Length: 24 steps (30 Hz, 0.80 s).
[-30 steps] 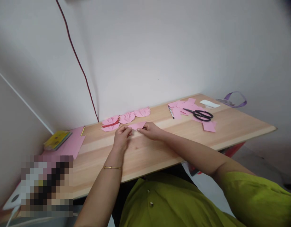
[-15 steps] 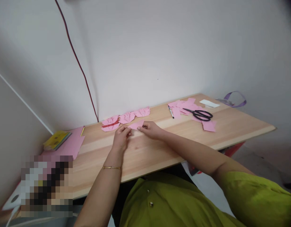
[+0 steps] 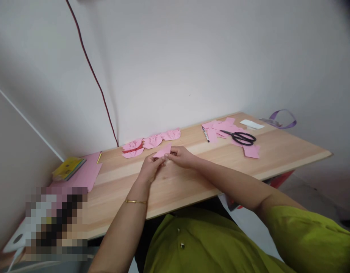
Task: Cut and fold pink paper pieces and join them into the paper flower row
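Observation:
A small piece of pink paper point(image 3: 163, 151) is held up just above the wooden table point(image 3: 169, 185). My left hand point(image 3: 152, 165) pinches its lower edge, thumb pointing right. On the other side my right hand point(image 3: 181, 156) grips the right edge between thumb and fingers. The two thumbs nearly meet at the bottom of the paper. Just behind the hands lies a row of pink paper cutouts point(image 3: 152, 141) with notched edges and drawn lines. A dark red strip point(image 3: 132, 149) rests across the leftmost one.
Black-handled scissors point(image 3: 243, 138) lie on pink paper scraps point(image 3: 217, 125) at the right, beside a pen point(image 3: 205, 134). A white strip point(image 3: 251, 124) is farther right. At the left are pink sheets point(image 3: 89, 174) and a yellow packet point(image 3: 68, 168). A dark cable point(image 3: 91, 66) hangs down the wall.
My left hand has slid right along the paper's lower edge, closer to my right hand. The paper is tilted more upright. My right hand has barely moved.

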### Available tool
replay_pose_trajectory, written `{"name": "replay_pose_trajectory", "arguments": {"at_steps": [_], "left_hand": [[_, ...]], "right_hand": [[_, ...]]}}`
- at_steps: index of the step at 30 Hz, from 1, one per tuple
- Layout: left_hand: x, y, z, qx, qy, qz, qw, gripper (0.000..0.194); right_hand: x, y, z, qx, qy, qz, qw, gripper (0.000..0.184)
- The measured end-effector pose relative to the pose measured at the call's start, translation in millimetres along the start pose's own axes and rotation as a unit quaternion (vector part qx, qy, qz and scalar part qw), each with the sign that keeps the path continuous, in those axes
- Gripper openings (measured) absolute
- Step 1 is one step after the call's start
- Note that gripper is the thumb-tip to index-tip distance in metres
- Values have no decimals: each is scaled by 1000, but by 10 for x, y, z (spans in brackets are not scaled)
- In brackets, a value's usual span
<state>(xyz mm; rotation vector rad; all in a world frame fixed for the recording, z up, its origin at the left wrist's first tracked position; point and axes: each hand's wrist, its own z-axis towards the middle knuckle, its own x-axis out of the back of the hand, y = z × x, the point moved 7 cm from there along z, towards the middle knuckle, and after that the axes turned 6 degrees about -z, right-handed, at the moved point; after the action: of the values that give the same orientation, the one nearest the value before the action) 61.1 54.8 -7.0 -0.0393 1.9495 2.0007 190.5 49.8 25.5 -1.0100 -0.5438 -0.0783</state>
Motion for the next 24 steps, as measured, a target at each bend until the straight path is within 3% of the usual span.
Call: {"name": "replay_pose_trajectory", "arguments": {"at_steps": [8, 15, 24], "left_hand": [[41, 25, 1, -10, 36, 26, 999, 26], [212, 68, 27, -36, 112, 35, 992, 19], [141, 23, 33, -19, 71, 24, 997, 22]], "right_hand": [[-4, -9, -9, -9, 0, -29, 1000, 27], [9, -22, -13, -4, 6, -34, 999, 27], [-38, 16, -10, -9, -16, -37, 999, 27]]}}
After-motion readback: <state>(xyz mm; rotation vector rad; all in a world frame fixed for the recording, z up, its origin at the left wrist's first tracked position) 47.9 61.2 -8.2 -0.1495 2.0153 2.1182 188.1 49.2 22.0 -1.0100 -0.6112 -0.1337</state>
